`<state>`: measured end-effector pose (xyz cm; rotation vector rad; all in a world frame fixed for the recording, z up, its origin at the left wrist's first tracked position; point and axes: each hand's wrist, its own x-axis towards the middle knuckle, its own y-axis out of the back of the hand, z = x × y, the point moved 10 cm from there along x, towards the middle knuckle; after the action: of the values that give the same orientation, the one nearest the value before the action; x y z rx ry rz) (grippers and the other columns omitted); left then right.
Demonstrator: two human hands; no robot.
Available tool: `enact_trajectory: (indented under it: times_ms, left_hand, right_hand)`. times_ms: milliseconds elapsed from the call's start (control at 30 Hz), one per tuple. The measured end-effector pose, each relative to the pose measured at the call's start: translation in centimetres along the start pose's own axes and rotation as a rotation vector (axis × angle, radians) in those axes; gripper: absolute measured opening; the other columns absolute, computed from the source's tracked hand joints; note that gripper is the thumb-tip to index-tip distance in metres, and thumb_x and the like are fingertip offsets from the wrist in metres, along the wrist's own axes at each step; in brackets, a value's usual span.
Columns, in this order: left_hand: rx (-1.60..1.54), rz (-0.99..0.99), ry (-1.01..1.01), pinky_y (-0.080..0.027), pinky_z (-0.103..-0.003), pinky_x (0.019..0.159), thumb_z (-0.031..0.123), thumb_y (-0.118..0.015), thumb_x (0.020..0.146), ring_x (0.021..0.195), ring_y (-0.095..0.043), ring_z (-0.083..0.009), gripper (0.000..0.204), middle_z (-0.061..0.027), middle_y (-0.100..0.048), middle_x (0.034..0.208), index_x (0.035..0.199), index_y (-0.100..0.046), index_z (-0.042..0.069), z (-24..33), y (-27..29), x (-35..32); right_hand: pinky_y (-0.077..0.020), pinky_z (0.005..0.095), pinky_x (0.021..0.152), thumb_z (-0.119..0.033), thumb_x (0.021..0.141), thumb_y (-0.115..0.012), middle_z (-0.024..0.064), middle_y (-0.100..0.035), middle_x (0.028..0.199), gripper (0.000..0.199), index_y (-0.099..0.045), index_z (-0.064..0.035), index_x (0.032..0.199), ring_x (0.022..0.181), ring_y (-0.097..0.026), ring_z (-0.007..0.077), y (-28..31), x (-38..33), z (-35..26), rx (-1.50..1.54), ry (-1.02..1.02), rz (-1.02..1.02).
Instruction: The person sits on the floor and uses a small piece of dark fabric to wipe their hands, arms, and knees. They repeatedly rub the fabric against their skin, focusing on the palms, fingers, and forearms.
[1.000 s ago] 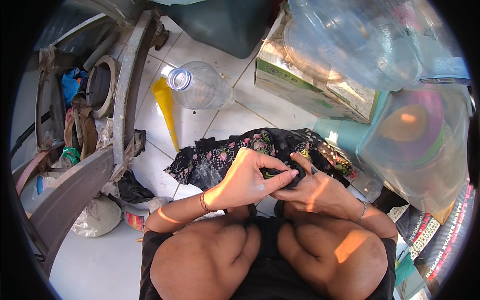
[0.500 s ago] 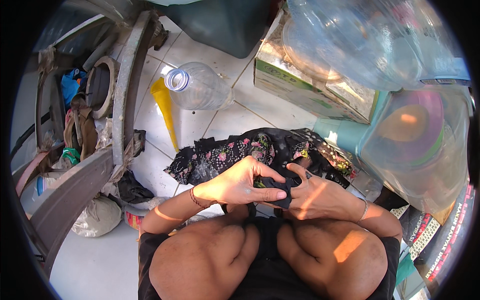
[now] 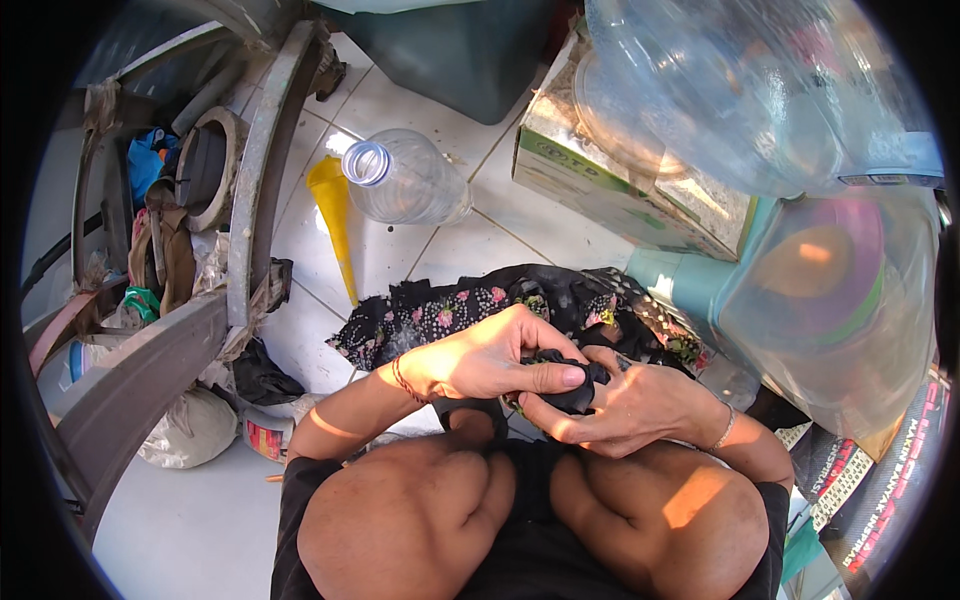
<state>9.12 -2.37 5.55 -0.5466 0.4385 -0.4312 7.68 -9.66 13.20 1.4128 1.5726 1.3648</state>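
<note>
Between left hand [image 3: 482,360] and right hand [image 3: 640,408] bunches black cloth [image 3: 577,398].

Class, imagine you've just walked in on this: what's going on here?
A crouching person holds a small bunched black fabric piece between the left hand and right hand. Just beyond, a black floral-patterned cloth lies crumpled on the white tiled floor; whether the two are joined is unclear. Farther off are a clear, uncapped plastic bottle and a yellow funnel-shaped object.
</note>
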Motion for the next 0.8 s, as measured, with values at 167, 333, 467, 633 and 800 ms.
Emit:
enact_trajectory:
  times_ms: [167,333,467,633,800]
  left_hand:
    - [-0.133,-0.051,0.040,-0.052,-0.025,0.068,0.025,-0.069,0.103,0.084,-0.065,-0.0077,0.034,-0.0051,-0.074,0.096,0.119,-0.074,-0.005,-0.7,-0.7,-1.3]
    - [-0.470,-0.080,-0.030,-0.053,-0.025,0.081,0.021,-0.062,0.107,0.095,-0.065,-0.0080,0.032,-0.0051,-0.075,0.107,0.124,-0.071,-0.005,-2.4,-0.5,-2.5]
    - [-0.519,0.054,-0.102,-0.055,-0.026,0.081,0.024,-0.058,0.110,0.094,-0.067,-0.0088,0.032,-0.0059,-0.075,0.109,0.122,-0.070,-0.003,-2.3,1.3,-1.7]
    - [-0.605,0.308,-0.197,-0.059,-0.033,0.089,0.038,-0.061,0.108,0.103,-0.070,-0.0145,0.051,-0.0095,-0.072,0.124,0.140,-0.060,-0.002,-1.6,4.5,-1.9]
    - [-0.393,0.372,-0.233,-0.053,-0.027,0.078,0.019,-0.073,0.102,0.090,-0.061,-0.0044,0.033,0.0042,-0.067,0.098,0.131,-0.065,0.005,-2.9,2.2,-1.0]
  right_hand:
    - [-0.0649,0.0382,0.082,-0.021,0.085,-0.064,0.0029,-0.060,0.119,0.057,-0.053,-0.0101,0.140,0.093,-0.067,0.0162,1.1,0.3,-1.3,0.020,0.199,-0.005]
    - [-0.0668,0.0397,0.079,-0.016,0.090,-0.060,-0.0040,-0.045,0.146,0.042,-0.062,-0.0112,0.131,0.130,-0.053,0.0202,2.2,0.2,-1.7,-0.142,0.253,0.135]
    - [-0.0679,0.0426,0.076,-0.016,0.096,-0.059,-0.0035,-0.041,0.152,0.046,-0.052,-0.0162,0.142,0.143,-0.047,0.0249,2.0,0.3,-1.4,-0.179,0.220,0.180]
    - [-0.0677,0.0522,0.078,-0.034,0.101,-0.052,0.0093,-0.031,0.162,0.060,-0.034,-0.0282,0.158,0.149,-0.042,0.0369,1.9,0.4,0.8,-0.074,-0.108,0.187]
    - [-0.0670,0.0415,0.067,-0.082,0.078,-0.051,0.0125,-0.026,0.171,0.079,-0.025,-0.0697,0.151,0.139,-0.037,0.0689,-0.6,1.6,2.4,-0.024,-0.207,-0.040]
